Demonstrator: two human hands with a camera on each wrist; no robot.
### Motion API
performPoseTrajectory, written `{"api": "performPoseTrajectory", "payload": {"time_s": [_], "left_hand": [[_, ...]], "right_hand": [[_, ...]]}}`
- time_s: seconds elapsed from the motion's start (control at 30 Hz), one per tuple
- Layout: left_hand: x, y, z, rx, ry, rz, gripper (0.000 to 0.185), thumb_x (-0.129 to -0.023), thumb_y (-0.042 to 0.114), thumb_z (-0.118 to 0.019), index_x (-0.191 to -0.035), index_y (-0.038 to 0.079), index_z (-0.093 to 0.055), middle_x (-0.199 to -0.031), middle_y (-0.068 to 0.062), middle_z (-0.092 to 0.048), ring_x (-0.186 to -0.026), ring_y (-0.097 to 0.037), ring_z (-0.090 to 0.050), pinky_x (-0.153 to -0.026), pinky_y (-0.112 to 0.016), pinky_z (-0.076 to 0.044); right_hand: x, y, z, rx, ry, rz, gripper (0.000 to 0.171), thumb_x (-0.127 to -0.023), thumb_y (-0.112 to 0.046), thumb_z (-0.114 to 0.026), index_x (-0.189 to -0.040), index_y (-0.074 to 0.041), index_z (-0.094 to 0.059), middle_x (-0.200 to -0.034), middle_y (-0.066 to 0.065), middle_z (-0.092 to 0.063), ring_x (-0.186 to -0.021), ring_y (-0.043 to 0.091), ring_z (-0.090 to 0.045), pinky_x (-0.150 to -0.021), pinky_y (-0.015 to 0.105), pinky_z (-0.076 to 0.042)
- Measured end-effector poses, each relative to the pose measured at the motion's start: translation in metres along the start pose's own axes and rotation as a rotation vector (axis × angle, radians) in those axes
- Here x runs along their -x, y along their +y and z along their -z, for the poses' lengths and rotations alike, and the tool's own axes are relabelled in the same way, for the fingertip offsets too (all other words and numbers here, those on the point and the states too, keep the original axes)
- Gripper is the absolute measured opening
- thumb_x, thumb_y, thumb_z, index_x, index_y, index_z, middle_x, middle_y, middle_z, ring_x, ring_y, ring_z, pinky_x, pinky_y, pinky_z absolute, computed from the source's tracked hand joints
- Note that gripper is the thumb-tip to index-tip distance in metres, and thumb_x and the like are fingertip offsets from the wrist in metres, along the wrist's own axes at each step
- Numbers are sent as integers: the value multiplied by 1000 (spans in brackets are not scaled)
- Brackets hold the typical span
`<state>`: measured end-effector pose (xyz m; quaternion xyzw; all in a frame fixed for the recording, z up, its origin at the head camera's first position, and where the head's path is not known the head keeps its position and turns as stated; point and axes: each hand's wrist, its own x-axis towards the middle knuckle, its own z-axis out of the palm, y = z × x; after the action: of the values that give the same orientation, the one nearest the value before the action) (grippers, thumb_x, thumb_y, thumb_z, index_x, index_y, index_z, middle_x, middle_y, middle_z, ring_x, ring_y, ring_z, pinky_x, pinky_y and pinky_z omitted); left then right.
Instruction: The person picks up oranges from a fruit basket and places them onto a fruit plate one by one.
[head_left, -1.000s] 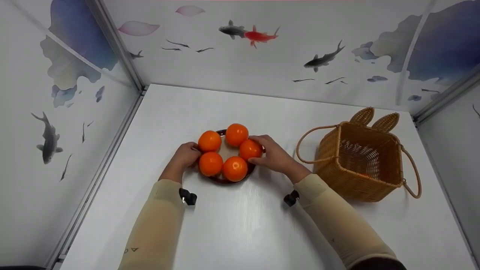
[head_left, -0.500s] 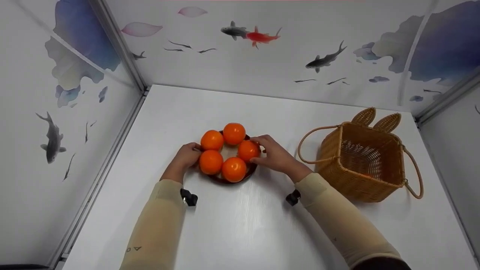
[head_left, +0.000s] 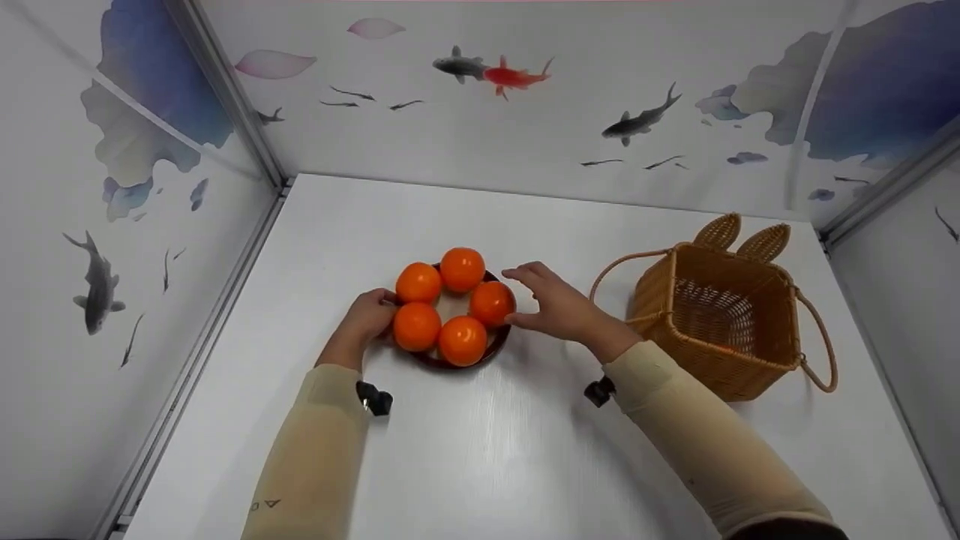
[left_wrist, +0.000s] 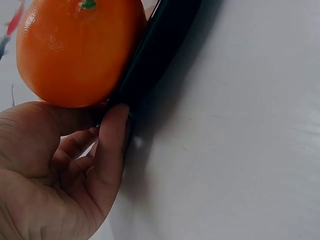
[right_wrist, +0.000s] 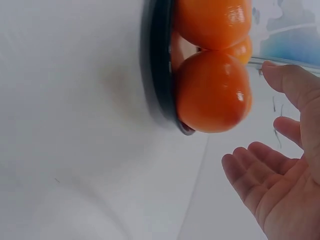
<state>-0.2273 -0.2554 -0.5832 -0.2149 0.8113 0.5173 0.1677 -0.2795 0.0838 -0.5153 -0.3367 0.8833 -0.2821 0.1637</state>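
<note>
Several oranges stand in a ring on a round plate with a dark rim. In the left wrist view, my left hand pinches the edge of the dark plate between thumb and fingers, just beside one orange. My right hand is at the plate's right side with fingers spread and nothing held. A small gap separates it from the nearest orange in the right wrist view.
To the right stands a wicker basket with two loop handles and two ear-shaped pieces on its back rim. Something orange shows low inside it. Panels with painted fish border the white table behind and at both sides.
My right hand has opened and drawn away to the right from the right-hand orange, which now sits on the plate untouched. The left hand has stayed at the plate's edge.
</note>
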Motion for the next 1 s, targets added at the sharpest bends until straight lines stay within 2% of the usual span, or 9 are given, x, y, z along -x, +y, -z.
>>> {"api": "performPoseTrajectory", "payload": {"time_s": [0.27,0.6,0.83,1.0], "left_hand": [[-2,0,0,20,-14,6,39,-99,16,-56,-136,6,-60,-133,-15,-58,-99,-23,-56,-76,-28,-47],[0,-1,2,14,-7,-6,37,-100,18,-57,-135,6,-60,-127,-13,-61,-99,-21,-56,-76,-27,-48],[1,-1,1,15,-17,-4,37,-101,19,-57,-136,6,-60,-132,-14,-60,-99,-22,-57,-75,-28,-49],[1,-2,0,10,-26,-2,38,-100,18,-56,-137,7,-59,-132,-15,-60,-96,-22,-57,-73,-27,-49]], "right_hand": [[15,-11,20,55,39,26,74,-93,-35,-79,-157,-25,-43,-153,5,-46,-136,28,-53,-112,46,-48],[36,-21,50,77,74,40,73,-94,-37,-77,-157,-27,-41,-155,4,-45,-133,25,-55,-105,45,-54],[55,-20,73,112,91,40,74,-95,-36,-76,-158,-25,-41,-157,6,-43,-131,28,-57,-105,48,-54],[68,-14,89,175,105,34,73,-95,-37,-76,-158,-21,-42,-156,9,-45,-137,30,-53,-109,51,-50]]}}
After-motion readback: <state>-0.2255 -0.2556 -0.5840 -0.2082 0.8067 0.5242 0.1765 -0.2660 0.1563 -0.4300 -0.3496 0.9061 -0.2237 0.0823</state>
